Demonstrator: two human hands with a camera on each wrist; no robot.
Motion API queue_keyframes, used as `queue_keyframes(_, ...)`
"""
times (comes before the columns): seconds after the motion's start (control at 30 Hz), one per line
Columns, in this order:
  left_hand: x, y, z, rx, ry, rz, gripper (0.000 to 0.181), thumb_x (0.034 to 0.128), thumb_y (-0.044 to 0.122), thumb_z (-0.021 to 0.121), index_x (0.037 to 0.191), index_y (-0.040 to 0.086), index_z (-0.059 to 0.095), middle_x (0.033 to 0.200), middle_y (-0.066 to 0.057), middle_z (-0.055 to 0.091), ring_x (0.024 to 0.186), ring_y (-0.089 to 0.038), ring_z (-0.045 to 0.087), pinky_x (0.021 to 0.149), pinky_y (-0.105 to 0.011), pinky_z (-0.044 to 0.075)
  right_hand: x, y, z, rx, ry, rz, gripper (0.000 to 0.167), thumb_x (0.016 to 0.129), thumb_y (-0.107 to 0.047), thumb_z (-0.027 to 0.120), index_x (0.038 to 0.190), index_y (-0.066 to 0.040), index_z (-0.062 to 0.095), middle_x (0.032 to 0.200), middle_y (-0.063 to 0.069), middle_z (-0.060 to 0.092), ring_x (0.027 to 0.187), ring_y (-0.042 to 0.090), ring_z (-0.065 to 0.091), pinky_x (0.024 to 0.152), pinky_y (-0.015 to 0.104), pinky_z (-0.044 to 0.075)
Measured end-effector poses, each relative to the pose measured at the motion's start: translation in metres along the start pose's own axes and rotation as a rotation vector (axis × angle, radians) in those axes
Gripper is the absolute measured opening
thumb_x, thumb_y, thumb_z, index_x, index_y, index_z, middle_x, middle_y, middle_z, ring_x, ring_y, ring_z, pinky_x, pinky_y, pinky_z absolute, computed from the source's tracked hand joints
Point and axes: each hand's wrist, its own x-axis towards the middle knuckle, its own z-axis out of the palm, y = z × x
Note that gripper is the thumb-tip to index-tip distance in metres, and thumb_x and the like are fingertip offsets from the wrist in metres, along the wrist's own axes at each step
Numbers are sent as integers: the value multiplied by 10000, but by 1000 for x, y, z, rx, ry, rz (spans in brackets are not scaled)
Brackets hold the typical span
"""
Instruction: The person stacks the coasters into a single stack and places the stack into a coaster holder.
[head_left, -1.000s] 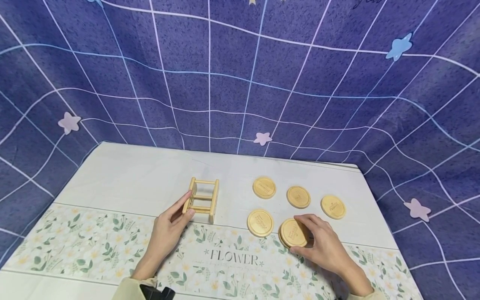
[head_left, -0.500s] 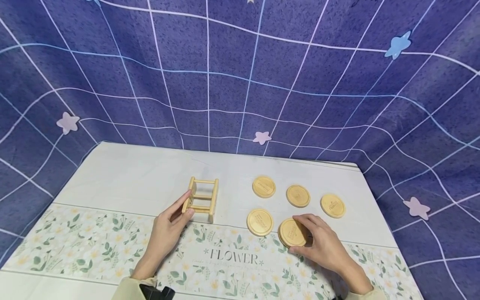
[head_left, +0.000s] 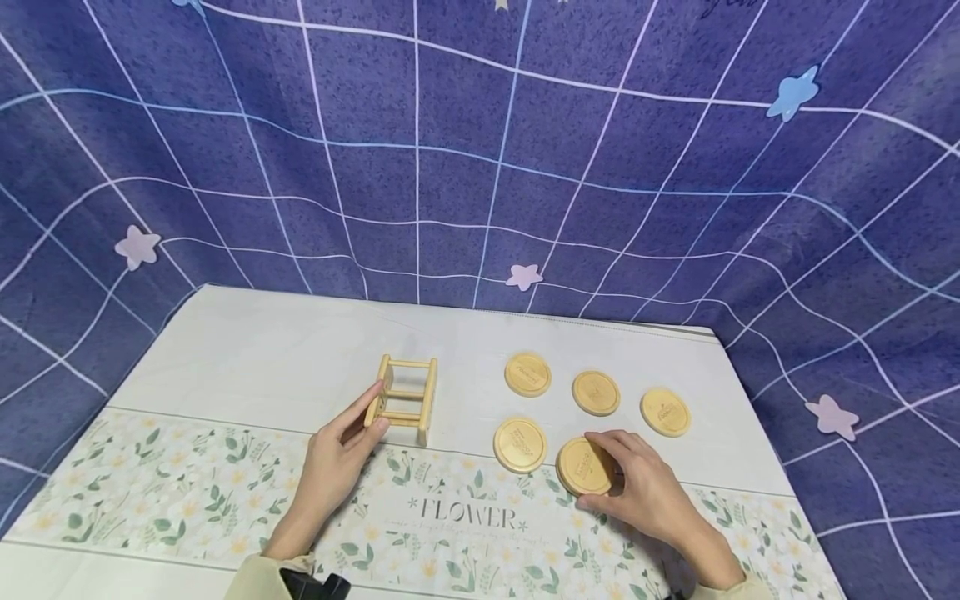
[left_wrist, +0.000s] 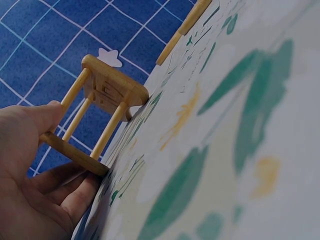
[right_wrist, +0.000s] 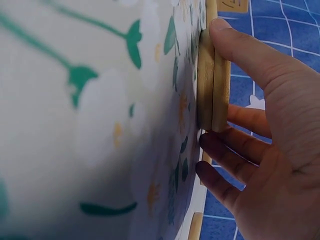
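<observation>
My left hand (head_left: 339,465) grips the near left side of a small wooden coaster rack (head_left: 428,398), thumb and fingers on either side of its side panel. In the left wrist view the rack (left_wrist: 111,84) shows round rods joining two panels, and it stands on the table. On the right, my right hand (head_left: 643,487) holds a round wooden coaster (head_left: 585,467) by its edge between thumb and fingers. That coaster lies on top of another, and the right wrist view shows the upper coaster (right_wrist: 221,90) against the lower coaster (right_wrist: 205,82), nearly aligned.
Beside the stack lies a single coaster (head_left: 521,445). Farther back are a left coaster (head_left: 528,374), a middle coaster (head_left: 596,392) and a right coaster (head_left: 666,412), all flat. A floral cloth (head_left: 255,492) covers the table's front, with a blue curtain (head_left: 450,183) behind.
The upper coaster in my right hand has shifted slightly and now covers the lower one more evenly. My left hand and the rack stay where they were.
</observation>
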Motion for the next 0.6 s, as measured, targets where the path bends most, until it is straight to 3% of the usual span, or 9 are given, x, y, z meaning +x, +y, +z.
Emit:
queue_keyframes(0.33,0,0,0,-14,-4,0,590,1105,277,744,1660,237,550,1647,-217,542,1415,-410,630,1029,-54,509,-2,2,1,6,-20,0,957,740,-458,1053,1534,-98,657,1379,-5,699,1258,250,665,1015,532,634)
queue_keyframes(0.6,0,-1,-1,-5,-4,2,587,1109,285,739,1662,248,547,1660,-201,532,1418,-409,629,1028,-44,499,-2,1,1,0,15,-29,942,742,-503,1043,1513,-104,676,1359,-19,711,1230,241,675,987,523,644)
